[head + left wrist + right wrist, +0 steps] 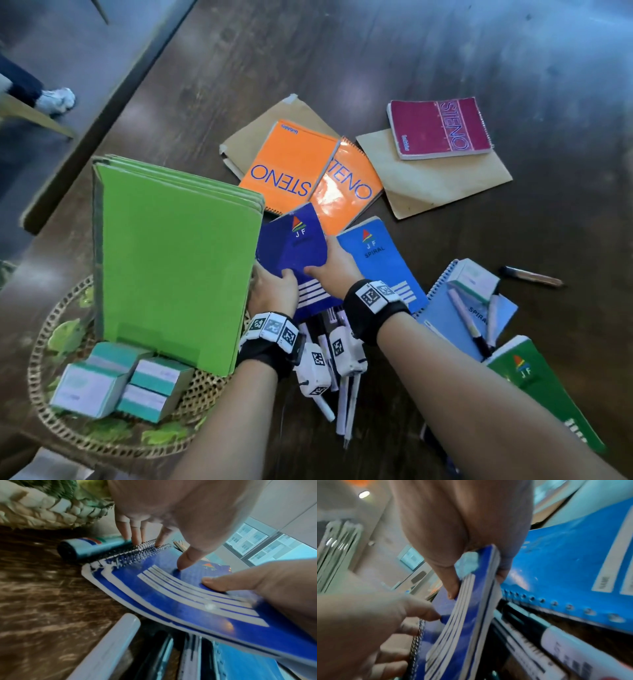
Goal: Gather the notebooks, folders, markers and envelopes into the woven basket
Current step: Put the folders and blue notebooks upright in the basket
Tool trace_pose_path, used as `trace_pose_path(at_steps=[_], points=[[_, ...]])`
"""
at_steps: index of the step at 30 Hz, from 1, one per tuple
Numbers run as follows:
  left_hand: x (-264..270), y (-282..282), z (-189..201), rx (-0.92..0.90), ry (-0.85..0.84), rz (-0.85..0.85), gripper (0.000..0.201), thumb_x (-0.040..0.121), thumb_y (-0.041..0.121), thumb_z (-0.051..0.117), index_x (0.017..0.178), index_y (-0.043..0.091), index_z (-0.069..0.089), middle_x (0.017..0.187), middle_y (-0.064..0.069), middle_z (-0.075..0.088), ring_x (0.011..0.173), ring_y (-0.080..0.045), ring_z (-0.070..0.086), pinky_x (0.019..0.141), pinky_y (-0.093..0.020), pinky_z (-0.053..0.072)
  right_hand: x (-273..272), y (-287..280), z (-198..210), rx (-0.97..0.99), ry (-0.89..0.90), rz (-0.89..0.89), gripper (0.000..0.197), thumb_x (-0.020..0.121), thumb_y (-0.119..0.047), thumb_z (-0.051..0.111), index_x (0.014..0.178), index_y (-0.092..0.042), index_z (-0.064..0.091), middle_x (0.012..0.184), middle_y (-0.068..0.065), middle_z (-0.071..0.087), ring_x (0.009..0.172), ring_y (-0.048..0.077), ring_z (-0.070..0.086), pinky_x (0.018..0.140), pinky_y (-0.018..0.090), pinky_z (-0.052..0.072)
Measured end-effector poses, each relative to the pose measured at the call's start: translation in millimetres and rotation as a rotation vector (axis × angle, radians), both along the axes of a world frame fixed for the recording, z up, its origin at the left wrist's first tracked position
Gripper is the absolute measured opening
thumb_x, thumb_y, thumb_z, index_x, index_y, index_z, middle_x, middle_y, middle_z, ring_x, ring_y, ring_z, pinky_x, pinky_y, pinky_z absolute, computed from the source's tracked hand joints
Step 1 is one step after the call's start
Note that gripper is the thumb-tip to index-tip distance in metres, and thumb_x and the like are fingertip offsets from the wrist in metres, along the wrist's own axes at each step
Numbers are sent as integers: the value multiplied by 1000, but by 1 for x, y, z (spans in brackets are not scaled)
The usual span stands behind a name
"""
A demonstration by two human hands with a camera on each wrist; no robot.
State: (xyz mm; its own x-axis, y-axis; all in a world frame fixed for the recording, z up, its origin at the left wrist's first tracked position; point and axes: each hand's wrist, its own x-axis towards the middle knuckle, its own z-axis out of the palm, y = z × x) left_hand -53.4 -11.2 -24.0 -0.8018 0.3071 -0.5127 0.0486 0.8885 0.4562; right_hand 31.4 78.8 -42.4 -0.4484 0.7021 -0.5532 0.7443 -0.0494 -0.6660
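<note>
The counter (479,51) is dark brown wood with a visible grain and a pale sheen across its far right part. At its near left corner four small teal-and-white boxes (102,380) sit bunched together, touching; a fifth box (476,279) of the same kind lies well apart to the right. Beyond the counter's left edge is grey floor (68,51), where a white shoe (56,99) and a dark trouser leg (20,80) show (someone else's). The left wrist view catches a window (257,547) with buildings outside; the right wrist view shows a round ceiling light (364,494).
</note>
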Motion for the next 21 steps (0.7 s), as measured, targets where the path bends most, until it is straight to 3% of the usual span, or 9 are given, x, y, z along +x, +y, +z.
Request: trace_pose_path(at_steps=[2, 5, 8, 13, 16, 19, 21], points=[[0, 1, -2, 1, -13, 8, 65, 90, 32, 55, 147, 11, 31, 142, -24, 45, 125, -40, 50, 102, -45, 43, 10, 3, -2, -67, 97, -25, 45, 87, -22, 73, 128, -21, 54, 116, 0, 68, 109, 22, 64, 92, 38, 52], [0, 0, -1, 13, -19, 9, 52, 92, 32, 54, 138, 13, 38, 137, -20, 47, 118, -39, 54, 98, -44, 45, 23, 5, 1, -182, 225, -64, 51, 90, -20, 71, 136, -26, 50, 122, -5, 69, 109, 14, 67, 94, 34, 54], [1, 1, -2, 34, 14, -26, 42, 91, 34, 53, 127, 15, 42, 133, -16, 49, 115, -36, 54, 95, -42, 44, 35, 7, 10, -285, 325, -139, 44, 95, -10, 66, 134, -24, 51, 118, -4, 72, 101, 9, 71, 83, 24, 56], [9, 5, 1, 200, 52, -28, 32, 91, 33, 59, 115, 14, 47, 118, -10, 50, 107, -33, 54, 91, -37, 41, 61, 11, 28, -352, 406, -222, 33, 97, -12, 65, 126, -18, 52, 111, 7, 73, 93, 22, 75, 79, 42, 62], [19, 10, 2, 390, 36, -37, 29, 86, 30, 68, 103, 19, 47, 106, -1, 53, 93, -24, 60, 83, -36, 48, 85, 16, 41, -401, 466, -264, 38, 97, -9, 64, 130, -20, 50, 115, 9, 72, 98, 27, 74, 79, 40, 62], [32, 16, 9, 554, -24, -125, 31, 84, 22, 72, 104, 22, 49, 103, 2, 60, 85, -9, 63, 69, -14, 46, 114, 24, 48, -381, 501, -294, 43, 94, -3, 65, 133, -16, 53, 117, 10, 73, 100, 29, 72, 81, 40, 60], [41, 18, 12, 642, -113, -206, 33, 87, 18, 71, 111, 23, 49, 102, 3, 61, 84, -2, 62, 68, -9, 45, 135, 32, 48, -335, 493, -336, 46, 92, 0, 65, 134, -15, 54, 119, 11, 73, 104, 31, 71, 89, 46, 57]])
